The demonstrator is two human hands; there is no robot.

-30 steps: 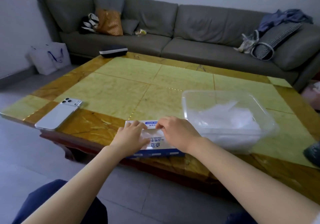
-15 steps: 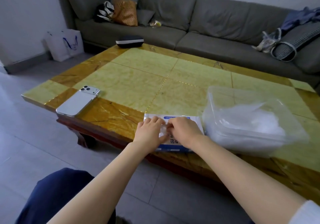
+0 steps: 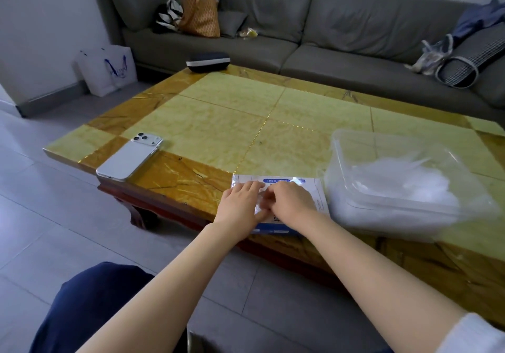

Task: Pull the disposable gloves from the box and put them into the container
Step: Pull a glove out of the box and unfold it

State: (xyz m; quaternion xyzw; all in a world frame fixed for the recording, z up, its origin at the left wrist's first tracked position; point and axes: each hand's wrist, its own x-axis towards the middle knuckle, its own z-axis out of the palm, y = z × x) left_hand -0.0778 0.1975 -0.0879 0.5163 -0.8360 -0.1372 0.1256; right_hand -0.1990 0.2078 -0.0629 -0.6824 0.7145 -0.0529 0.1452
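**Head view: two hands at the glove box, one glove ready to come out**

Seated at a low yellow-tiled surface [image 3: 232, 112], a person works at the blue-and-white box [image 3: 287, 182], which lies flat at the near edge, just left of the clear container [image 3: 341, 145]. The left hand [image 3: 240, 202] lies on the box top with its fingers laid out fairly straight, apparently pinning the box down. The right hand [image 3: 293, 202] is curled, and its fingertips seem to pinch a clear glove [image 3: 260, 202] at the opening between the two hands. The film is thin and partly hidden, so the grip is not certain.

A white, crumpled heap of gloves [image 3: 404, 183] already sits in the container, which suggests the task is well under way and this is the pulling step. The next move would call for drawing the film up and out while the left hand keeps the light box from lifting. The glove would then be carried a short way right and dropped over the container's rim.

A phone [image 3: 131, 158] lies face down at the surface's left corner. A grey sofa [image 3: 273, 38] stands behind.
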